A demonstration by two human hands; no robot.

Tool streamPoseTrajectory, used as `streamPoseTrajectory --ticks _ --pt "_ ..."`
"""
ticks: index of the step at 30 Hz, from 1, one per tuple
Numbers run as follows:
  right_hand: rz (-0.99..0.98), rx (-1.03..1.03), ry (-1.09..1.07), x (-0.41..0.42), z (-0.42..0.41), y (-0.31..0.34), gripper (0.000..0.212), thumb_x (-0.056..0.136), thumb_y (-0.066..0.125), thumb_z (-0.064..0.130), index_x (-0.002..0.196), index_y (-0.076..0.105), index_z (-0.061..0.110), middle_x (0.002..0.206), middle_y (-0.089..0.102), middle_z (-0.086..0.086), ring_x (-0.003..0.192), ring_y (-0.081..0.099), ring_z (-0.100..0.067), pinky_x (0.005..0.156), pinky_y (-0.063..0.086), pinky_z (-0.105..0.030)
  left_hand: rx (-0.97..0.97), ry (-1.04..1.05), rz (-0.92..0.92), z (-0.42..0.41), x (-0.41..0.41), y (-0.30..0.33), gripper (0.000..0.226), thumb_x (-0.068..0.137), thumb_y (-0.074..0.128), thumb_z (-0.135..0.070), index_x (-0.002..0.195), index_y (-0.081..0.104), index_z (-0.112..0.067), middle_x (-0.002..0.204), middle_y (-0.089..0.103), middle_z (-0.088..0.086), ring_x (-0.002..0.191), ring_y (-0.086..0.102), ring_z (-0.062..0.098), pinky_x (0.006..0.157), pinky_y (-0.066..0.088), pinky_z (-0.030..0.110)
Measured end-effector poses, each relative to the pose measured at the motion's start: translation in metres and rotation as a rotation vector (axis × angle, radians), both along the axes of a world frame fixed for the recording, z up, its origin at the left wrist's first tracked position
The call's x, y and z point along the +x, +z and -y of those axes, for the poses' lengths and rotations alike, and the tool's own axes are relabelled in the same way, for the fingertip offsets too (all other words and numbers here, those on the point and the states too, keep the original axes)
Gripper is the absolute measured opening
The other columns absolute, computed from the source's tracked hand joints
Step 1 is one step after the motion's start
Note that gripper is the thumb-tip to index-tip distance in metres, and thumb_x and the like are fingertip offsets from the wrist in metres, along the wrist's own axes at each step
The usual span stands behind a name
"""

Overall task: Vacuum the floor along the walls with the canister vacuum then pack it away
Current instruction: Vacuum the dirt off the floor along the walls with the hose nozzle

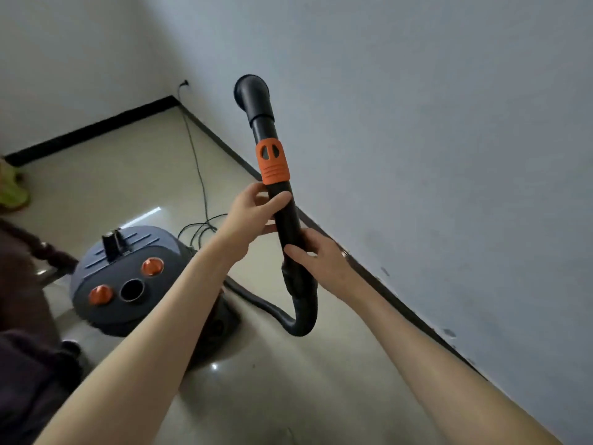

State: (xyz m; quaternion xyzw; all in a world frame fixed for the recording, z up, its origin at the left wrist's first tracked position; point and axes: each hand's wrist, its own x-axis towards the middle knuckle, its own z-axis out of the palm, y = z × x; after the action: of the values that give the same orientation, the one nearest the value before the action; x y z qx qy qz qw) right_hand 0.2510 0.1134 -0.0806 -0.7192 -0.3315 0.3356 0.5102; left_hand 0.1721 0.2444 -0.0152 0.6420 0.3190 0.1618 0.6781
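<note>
Glossy beige floor tiles [106, 187] meet pale grey-white walls [417, 123] along a dark skirting strip [86, 128], and the room's far corner sits toward the upper left. Near that corner a thin black power cord [195, 162] runs down from the wall and coils on the tiles. Beside the coil stands the grey, round-topped canister vacuum [128, 277] with two orange knobs. Its black flexible hose [288, 319] curves up into a rigid black wand [282, 200] with an orange collar, raised before the right-hand wall. The left hand [253, 213] curls its fingers around the wand just under the collar; the right hand [321, 255] grips lower, near the hose joint. At the left edge lies something green, perhaps a slipper [12, 187].
</note>
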Motion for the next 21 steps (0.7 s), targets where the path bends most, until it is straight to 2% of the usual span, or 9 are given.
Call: streamPoseTrajectory --ticks 2,5,8,11,16,18,21 --pt "0.025 0.026 0.061 -0.019 -0.036 0.004 0.015 0.093 0.062 0.027 0.106 0.055 0.030 0.091 0.067 0.006 0.083 0.065 -0.006 0.077 0.053 -0.025 -0.035 0.141 0.031 -0.028 -0.022 0.002 0.022 0.091 0.061 -0.020 0.111 0.053 -0.016 0.101 0.065 0.008 0.083 0.069 0.013 0.060 0.055 0.020" --pt "0.059 0.027 0.144 -0.036 -0.082 -0.001 0.014 0.094 0.060 0.032 0.102 0.048 0.033 0.082 0.062 0.011 0.069 0.060 0.005 0.061 0.046 -0.010 -0.045 0.274 0.027 -0.060 -0.046 -0.007 0.019 0.091 0.062 -0.021 0.106 0.051 -0.019 0.102 0.064 0.009 0.088 0.069 0.018 0.064 0.056 0.024" --pt "0.068 0.000 0.242 -0.048 -0.125 -0.013 0.011 0.097 0.056 0.030 0.102 0.046 0.033 0.080 0.059 0.010 0.066 0.057 0.007 0.057 0.044 -0.009 -0.043 0.388 0.005 -0.092 -0.064 -0.020 0.023 0.090 0.062 -0.022 0.109 0.051 -0.017 0.102 0.065 0.010 0.087 0.069 0.017 0.065 0.055 0.024" --pt "0.064 -0.044 0.336 -0.052 -0.166 -0.025 0.008 0.097 0.056 0.028 0.099 0.048 0.031 0.079 0.058 0.009 0.065 0.056 0.003 0.058 0.043 -0.014 -0.043 0.488 -0.045 -0.124 -0.080 -0.031 0.024 0.090 0.063 -0.023 0.111 0.053 -0.014 0.098 0.065 0.005 0.077 0.069 0.009 0.056 0.052 0.017" --pt "0.105 -0.102 0.431 -0.056 -0.232 -0.040 0.015 0.095 0.059 0.028 0.103 0.053 0.017 0.082 0.057 0.006 0.076 0.056 -0.011 0.068 0.045 -0.027 0.009 0.547 -0.167 -0.171 -0.121 -0.060 0.035 0.092 0.059 -0.026 0.125 0.051 -0.017 0.103 0.066 0.002 0.088 0.069 0.015 0.067 0.056 0.022" --pt "0.084 -0.127 0.443 -0.061 -0.258 -0.047 0.017 0.094 0.061 0.028 0.105 0.054 0.016 0.086 0.058 0.005 0.082 0.057 -0.015 0.073 0.046 -0.029 0.091 0.571 -0.290 -0.186 -0.147 -0.081 0.038 0.093 0.057 -0.031 0.129 0.049 -0.021 0.106 0.066 -0.001 0.091 0.066 0.013 0.069 0.055 0.022" --pt "0.074 -0.158 0.453 -0.070 -0.290 -0.067 0.016 0.094 0.062 0.028 0.105 0.052 0.021 0.093 0.059 0.004 0.085 0.055 -0.013 0.073 0.041 -0.025 0.235 0.592 -0.524 -0.206 -0.186 -0.122 0.045 0.094 0.053 -0.036 0.136 0.045 -0.022 0.116 0.061 -0.002 0.102 0.059 0.012 0.079 0.049 0.022"
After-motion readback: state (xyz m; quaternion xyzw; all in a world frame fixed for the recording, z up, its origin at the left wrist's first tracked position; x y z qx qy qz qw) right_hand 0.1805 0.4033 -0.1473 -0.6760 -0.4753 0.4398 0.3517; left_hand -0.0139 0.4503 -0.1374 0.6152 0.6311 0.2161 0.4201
